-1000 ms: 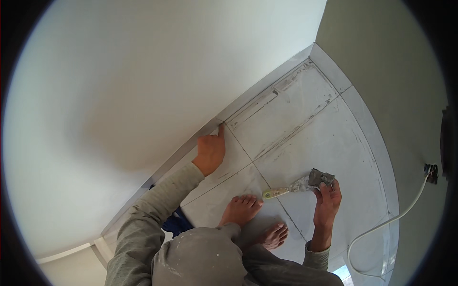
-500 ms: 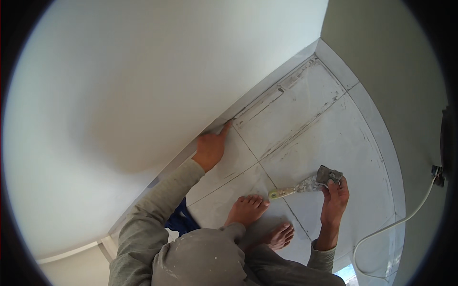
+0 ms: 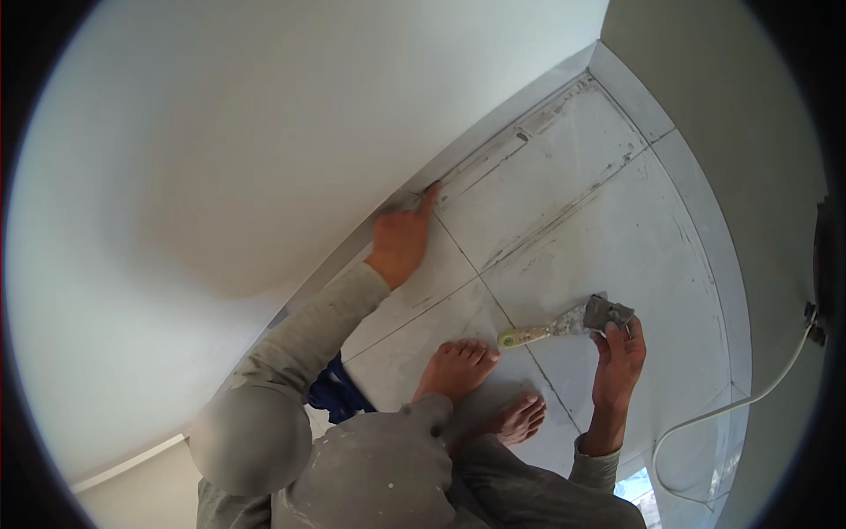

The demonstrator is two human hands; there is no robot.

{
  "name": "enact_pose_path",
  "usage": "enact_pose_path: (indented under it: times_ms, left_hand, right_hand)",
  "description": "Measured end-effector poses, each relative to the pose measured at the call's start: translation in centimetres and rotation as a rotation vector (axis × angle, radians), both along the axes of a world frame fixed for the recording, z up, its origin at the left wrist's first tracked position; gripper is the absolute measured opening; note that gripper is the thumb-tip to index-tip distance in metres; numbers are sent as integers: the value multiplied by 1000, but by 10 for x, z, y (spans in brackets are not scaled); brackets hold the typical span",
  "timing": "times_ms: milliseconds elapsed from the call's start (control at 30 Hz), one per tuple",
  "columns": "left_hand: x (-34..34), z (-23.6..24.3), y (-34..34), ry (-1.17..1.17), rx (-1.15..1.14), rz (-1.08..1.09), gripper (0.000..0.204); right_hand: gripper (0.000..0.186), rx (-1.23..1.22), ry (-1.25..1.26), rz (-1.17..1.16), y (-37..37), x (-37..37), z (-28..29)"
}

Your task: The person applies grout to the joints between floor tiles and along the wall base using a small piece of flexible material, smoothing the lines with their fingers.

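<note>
My left hand (image 3: 401, 244) reaches to the foot of the wall, its index finger stretched out and the other fingers curled. That fingertip touches the joint between the skirting tile (image 3: 493, 132) and the floor tiles; no tool shows in this hand. Low over the floor on the right, my right hand (image 3: 619, 357) pinches a dark grey, smeared flat piece (image 3: 608, 314) between thumb and fingers. A putty knife (image 3: 526, 336) with a pale, stained handle and a smeared blade lies against that piece, its handle toward my foot. Whether the floor bears the knife, I cannot tell.
Grey smears run along the floor tile joints (image 3: 564, 222). My bare feet (image 3: 458, 366) stand on the tiles. Dark blue cloth (image 3: 339, 392) lies behind my left forearm. A white cable (image 3: 749, 406) hangs from the right wall to the floor.
My left fingertip has slid a little farther along the skirting joint, toward the far corner. My right hand keeps its hold on the grey piece. The whole view has shifted slightly.
</note>
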State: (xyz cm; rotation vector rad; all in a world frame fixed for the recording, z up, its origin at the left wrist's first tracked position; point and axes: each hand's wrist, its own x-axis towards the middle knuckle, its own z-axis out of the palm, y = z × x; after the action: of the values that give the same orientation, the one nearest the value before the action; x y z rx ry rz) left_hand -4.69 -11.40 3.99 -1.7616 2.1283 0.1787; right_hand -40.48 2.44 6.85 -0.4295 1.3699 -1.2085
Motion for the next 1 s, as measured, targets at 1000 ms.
enact_pose_path:
  times_ms: [1000]
  left_hand:
    - [-94, -27, -61, -385, -63, -195, 92]
  right_hand:
    - [27, -25, -11, 11, -10, 3, 4]
